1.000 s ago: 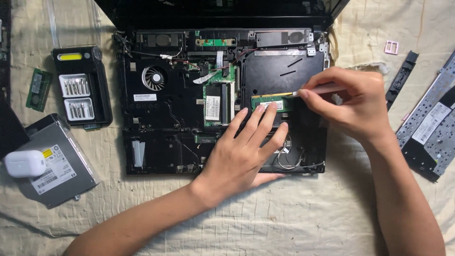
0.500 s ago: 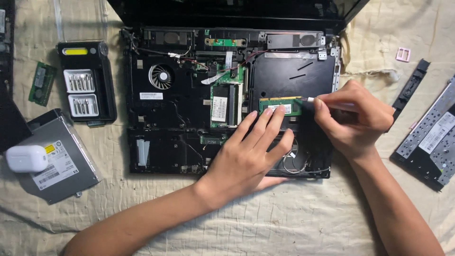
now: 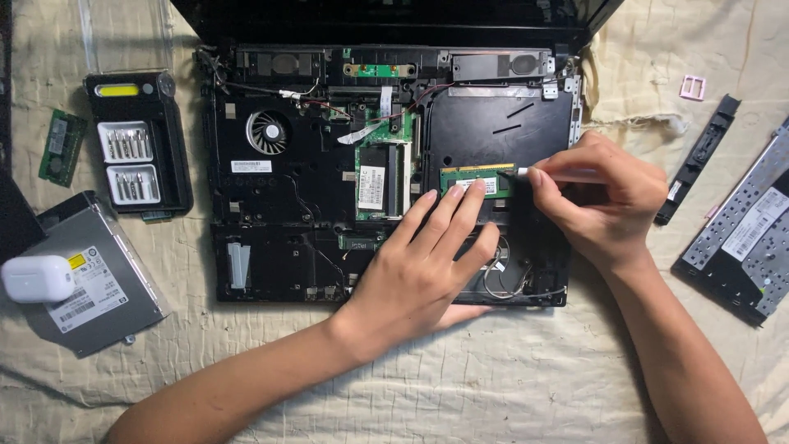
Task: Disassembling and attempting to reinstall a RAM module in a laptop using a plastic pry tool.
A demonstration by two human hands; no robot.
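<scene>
An opened black laptop base [image 3: 288, 205] lies on a beige cloth, its fan [image 3: 267, 131] and boards exposed. A green memory module [image 3: 477, 178] sits in its slot right of centre. My left hand [image 3: 423, 267] lies flat on the base, fingers spread, with the fingertips touching the module's lower edge. My right hand [image 3: 604, 201] grips a thin white tool [image 3: 546, 174] whose tip touches the module's right end.
A black screwdriver bit case [image 3: 136, 152] and a loose green memory stick [image 3: 62, 148] lie at the left. A silver optical drive [image 3: 90, 275] with a white earbud case [image 3: 37, 278] sits lower left. A keyboard [image 3: 752, 238] and a black strip [image 3: 699, 160] lie right.
The camera view has shifted, so everything sits lower in frame. My right hand has moved down slightly with the tool at the module's right end. My left hand stays on the module.
</scene>
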